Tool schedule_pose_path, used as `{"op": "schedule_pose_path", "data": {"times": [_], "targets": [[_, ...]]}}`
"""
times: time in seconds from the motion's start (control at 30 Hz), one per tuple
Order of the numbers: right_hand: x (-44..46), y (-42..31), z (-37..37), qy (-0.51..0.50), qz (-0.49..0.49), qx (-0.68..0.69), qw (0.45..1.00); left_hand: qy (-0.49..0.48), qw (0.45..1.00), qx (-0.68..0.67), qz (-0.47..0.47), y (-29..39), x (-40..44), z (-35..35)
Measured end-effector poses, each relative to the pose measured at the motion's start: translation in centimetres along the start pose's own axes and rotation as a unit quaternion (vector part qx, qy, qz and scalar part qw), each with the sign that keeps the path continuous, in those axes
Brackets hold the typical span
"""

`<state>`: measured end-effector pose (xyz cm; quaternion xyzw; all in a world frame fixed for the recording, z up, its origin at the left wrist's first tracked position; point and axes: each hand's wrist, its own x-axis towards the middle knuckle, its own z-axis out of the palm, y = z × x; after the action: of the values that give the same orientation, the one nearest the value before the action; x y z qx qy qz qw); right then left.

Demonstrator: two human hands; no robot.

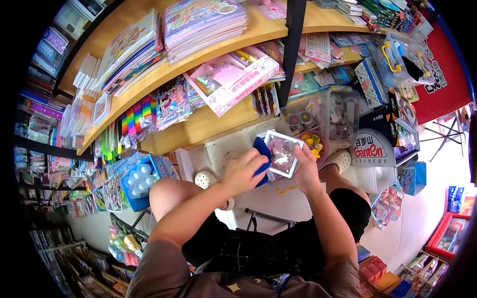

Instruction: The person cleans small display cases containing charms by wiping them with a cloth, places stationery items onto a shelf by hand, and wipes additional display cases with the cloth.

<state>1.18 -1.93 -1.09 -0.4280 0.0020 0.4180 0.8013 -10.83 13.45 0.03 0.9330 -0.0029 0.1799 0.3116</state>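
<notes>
In the head view, my left hand [243, 171] is closed around a dark blue cloth [261, 148]. The cloth lies against the left edge of a flat, white-framed box [281, 155] with a clear, shiny front. My right hand [307, 171] grips that box by its right edge, thumb near the upper corner. What is inside the box is blurred by glare; pinkish and dark shapes show. Both hands are above the floor between my knees, in front of the low shelf.
A wooden shelf [198, 54] with stacked books [206, 30] and a pink box [238, 82] stands ahead. Clear plastic bins [343, 116] and a yellow toy [313, 144] lie beyond my right hand. A blue box of clear round items [140, 181] stands left, and a Ganten carton [371, 148] right.
</notes>
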Motion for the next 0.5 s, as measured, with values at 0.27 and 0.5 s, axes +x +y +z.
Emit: {"op": "schedule_pose_path", "data": {"times": [0.27,0.5], "targets": [[0.1,0.8,0.4,-0.022,0.004,-0.030,0.999,-0.007,0.998,0.039,-0.056,-0.8,0.5,0.6],[-0.6,4.5,-1.0,-0.111,0.061,-0.233,0.964,0.086,0.980,0.110,-0.144,-3.4,1.7,0.3]]}}
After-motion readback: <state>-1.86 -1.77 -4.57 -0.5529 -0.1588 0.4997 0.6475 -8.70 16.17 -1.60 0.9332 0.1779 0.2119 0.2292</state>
